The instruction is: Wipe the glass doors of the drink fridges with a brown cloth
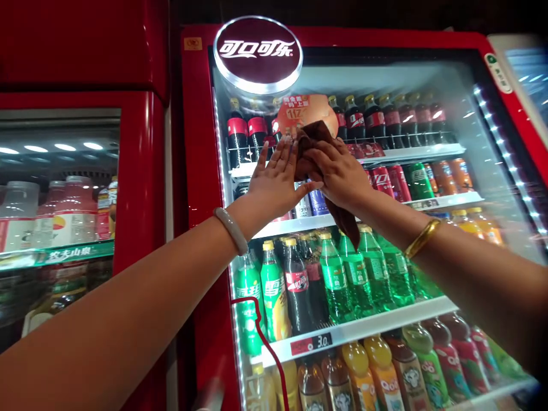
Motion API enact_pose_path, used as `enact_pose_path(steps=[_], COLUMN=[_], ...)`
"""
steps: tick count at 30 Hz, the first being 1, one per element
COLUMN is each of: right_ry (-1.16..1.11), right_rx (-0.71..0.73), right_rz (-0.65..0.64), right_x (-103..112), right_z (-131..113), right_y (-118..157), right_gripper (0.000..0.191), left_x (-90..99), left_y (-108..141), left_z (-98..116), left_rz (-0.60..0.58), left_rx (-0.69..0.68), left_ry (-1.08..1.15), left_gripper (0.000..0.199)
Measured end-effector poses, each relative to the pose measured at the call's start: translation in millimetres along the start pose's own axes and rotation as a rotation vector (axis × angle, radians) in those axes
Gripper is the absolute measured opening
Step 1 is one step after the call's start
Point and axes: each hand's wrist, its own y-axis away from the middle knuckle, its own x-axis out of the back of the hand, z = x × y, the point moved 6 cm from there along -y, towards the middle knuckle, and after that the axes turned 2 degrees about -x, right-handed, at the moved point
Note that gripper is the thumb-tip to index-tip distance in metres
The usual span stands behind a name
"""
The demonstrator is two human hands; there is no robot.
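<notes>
My right hand [345, 174] presses a crumpled brown cloth [317, 132] against the glass door [385, 74] of a red drinks fridge. A corner of the cloth hangs down below the wrist. Beside it, my left hand [274, 180] lies flat on the glass with its fingers stretched out, its thumb reaching toward the right hand. A round orange sticker [295, 108] on the door sits just above both hands, partly covered by the cloth. A grey bangle [231, 230] circles my left wrist and a gold one [422, 238] my right.
Behind the glass stand rows of cola bottles [375, 117], cans [419, 181] and green bottles [336, 277]. An illuminated round sign [258, 54] juts out at the door's top left. Another red fridge [141, 228] stands to the left, with bottles inside.
</notes>
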Motion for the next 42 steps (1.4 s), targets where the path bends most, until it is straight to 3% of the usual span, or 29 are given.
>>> enact_pose_path(steps=[4, 9, 13, 16, 22, 27, 32, 37, 40, 42], right_ry=[0.035, -0.008, -0.021, -0.023, -0.046, -0.060, -0.038, -0.075, -0.094, -0.089], right_rx=[-0.064, 0.075, 0.106, 0.065, 0.064, 0.186, 0.058, 0.079, 0.170, 0.197], right_rz=[0.041, -0.014, -0.065, -0.069, -0.059, -0.072, 0.001, 0.023, -0.006, -0.021], right_x=[0.4, -0.5, 6.4, 14.1, 21.7, 25.7, 38.8, 38.9, 35.3, 34.8], right_z=[-6.2, -6.8, 29.5, 57.8, 71.2, 95.2, 145.6, 130.8, 124.5, 135.2], right_y=[17.1, 14.7, 7.9, 16.0, 43.1, 32.1, 44.4, 74.4, 63.9, 52.6], right_gripper=[0.041, 0.042, 0.044, 0.046, 0.046, 0.046, 0.042, 0.042, 0.042, 0.043], left_x=[-3.5, 2.8, 2.0, -6.0, -22.6, -22.3, -29.0, -38.1, -36.5, -35.8], left_y=[0.9, -3.9, -18.0, -32.2, -48.2, -62.4, -83.3, -81.1, -79.1, -81.5], left_z=[16.2, 17.9, 26.7, 46.0, 84.5, 93.6, 117.6, 137.4, 134.5, 131.0], left_rz=[-0.037, -0.063, -0.083, -0.095, -0.074, -0.022, -0.044, -0.043, -0.022, -0.028], left_rx=[-0.027, 0.043, 0.059, 0.051, 0.075, 0.145, 0.187, 0.165, 0.203, 0.236], left_ry=[-0.026, -0.050, -0.040, -0.045, -0.080, -0.086, -0.061, -0.071, -0.073, -0.072], left_gripper=[0.095, 0.096, 0.097, 0.098, 0.103, 0.100, 0.096, 0.095, 0.096, 0.096])
